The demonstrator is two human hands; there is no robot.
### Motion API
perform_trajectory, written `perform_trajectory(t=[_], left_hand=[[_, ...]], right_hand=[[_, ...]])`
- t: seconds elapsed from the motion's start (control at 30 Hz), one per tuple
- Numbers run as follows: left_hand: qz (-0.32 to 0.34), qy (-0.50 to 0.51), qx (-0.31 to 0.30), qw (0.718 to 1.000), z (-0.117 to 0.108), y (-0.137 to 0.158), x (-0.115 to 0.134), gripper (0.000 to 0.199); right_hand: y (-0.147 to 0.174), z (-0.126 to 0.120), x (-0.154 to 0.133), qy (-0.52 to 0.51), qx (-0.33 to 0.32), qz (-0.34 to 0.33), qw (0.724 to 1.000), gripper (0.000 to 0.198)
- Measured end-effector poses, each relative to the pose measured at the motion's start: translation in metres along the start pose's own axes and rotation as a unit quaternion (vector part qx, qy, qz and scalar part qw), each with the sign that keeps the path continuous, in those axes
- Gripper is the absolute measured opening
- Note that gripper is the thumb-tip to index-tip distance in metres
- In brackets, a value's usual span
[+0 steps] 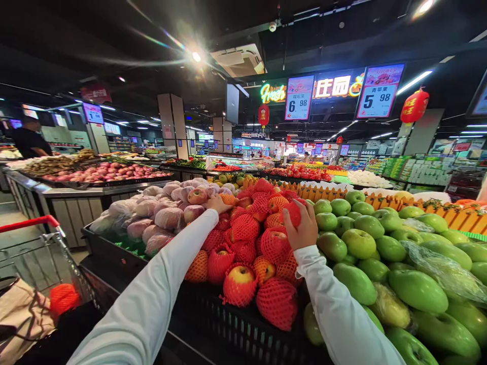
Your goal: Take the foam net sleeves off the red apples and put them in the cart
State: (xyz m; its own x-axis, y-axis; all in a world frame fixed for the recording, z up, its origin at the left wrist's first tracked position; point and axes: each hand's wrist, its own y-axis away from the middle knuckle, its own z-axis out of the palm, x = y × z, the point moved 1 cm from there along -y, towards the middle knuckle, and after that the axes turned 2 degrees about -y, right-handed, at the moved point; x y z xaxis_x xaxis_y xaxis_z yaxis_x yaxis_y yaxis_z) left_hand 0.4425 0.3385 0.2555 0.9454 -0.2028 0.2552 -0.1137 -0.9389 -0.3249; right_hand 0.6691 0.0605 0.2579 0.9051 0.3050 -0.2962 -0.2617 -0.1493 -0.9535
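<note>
Apples in red and orange foam nets (244, 227) are heaped in a black slatted crate (243, 324) before me. My right hand (304, 227) is closed around an apple in a red foam net (293, 213), at the right side of the heap. Farther back on the left, my left hand (218, 204) has its fingers on an apple in an orange foam net (229, 198); its fingertips are partly hidden. Beside that hand lie apples wrapped in clear plastic (169, 218). Green apples (357, 243) fill the space right of my right hand.
A shopping cart with a red handle (28, 223) stands at the left, holding a beige bag (25, 319) and a red netted item (64, 298). Beyond are a bin of onions (110, 172) and an orange picket divider (323, 194). A person (30, 138) stands far left.
</note>
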Motion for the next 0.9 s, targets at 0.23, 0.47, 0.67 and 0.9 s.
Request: perform_trajectory(t=[0.23,0.47,0.67,0.9], left_hand=[[0.006,0.016,0.057,0.998,-0.002,0.006,0.010,0.100],[0.069,0.234,0.135,0.960,-0.034,-0.010,0.075,0.080],[0.199,0.233,0.062,0.950,-0.043,0.006,0.168,0.075],[0.146,0.174,-0.036,0.973,-0.019,0.007,0.205,0.083]], right_hand=[[-0.001,0.000,-0.001,0.006,0.011,-0.002,1.000,0.043],[-0.001,-0.001,0.015,0.027,0.058,0.043,0.997,0.052],[0.000,-0.003,0.015,0.039,0.053,0.054,0.996,0.051],[-0.002,-0.004,0.015,0.034,0.052,0.045,0.997,0.050]])
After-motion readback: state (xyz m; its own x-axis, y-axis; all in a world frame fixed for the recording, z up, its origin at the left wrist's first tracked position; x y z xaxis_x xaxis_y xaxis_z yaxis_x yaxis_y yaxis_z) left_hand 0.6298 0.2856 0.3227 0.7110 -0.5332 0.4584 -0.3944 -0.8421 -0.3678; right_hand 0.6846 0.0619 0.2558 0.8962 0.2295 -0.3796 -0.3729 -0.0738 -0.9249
